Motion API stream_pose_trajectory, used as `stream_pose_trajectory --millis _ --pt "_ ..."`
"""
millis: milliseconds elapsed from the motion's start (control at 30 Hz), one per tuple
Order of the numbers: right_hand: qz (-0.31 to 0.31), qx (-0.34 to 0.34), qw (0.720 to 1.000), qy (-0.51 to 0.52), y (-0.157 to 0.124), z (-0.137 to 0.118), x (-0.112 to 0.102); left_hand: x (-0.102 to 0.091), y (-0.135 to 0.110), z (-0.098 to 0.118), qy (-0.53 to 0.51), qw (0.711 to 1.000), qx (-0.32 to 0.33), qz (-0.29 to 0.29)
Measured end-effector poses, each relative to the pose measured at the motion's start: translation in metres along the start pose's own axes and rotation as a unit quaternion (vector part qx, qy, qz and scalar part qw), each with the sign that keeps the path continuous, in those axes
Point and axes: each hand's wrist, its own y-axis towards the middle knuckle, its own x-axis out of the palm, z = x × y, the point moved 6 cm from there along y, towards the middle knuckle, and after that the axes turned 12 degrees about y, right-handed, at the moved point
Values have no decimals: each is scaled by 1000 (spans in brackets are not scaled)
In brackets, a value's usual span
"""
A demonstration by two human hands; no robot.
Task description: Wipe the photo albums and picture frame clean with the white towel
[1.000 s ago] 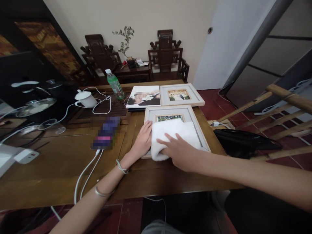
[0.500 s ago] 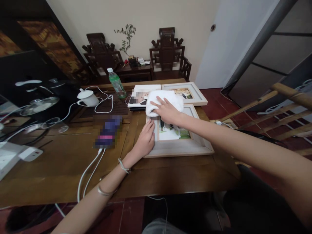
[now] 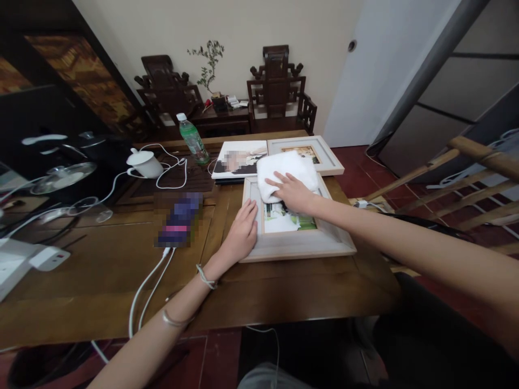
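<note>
A folded white towel covers the upper part of a pale wooden picture frame. My right hand holds the towel from above, its fingers spread across the cloth and pressing it down. Below the towel, part of the framed picture shows green and white. My left hand lies along the frame's left edge with its fingers stretched out, resting on the rim. Behind these, a second pale frame lies flat beside a white-edged photo panel.
Left of the frame lies a blurred phone with white cables attached. A green-labelled bottle, a white lidded cup and a lidded pot stand further back. A white power strip sits at the table's left.
My right hand and the towel have slid to the right and slightly down over the frame, uncovering more of the photo panel and the frame's upper left corner. My left hand stays in place.
</note>
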Motion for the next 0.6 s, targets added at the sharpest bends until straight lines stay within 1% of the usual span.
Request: stream_pose_trajectory --millis 67,200,267,300,333,400,600 --pt "-11 13 1000 0 -16 15 0 0 0 0 -6 1000 -2 -2" --pt "-34 65 997 -19 -51 51 -2 1 -1 -1 -11 1000 -7 2" --pt "-31 80 996 -28 -69 63 -4 1 -1 -1 -9 1000 -9 8" --pt "-28 78 996 -29 -78 65 -5 1 -1 0 -8 1000 -9 11" --pt "-26 71 997 -30 -87 64 -5 0 -1 0 -6 1000 -8 13" --pt "-26 50 998 -25 -105 55 -6 0 -1 1 -2 1000 -6 11" --pt "-53 11 998 18 -160 -2 -9 -1 -1 1 8 1000 -8 3"
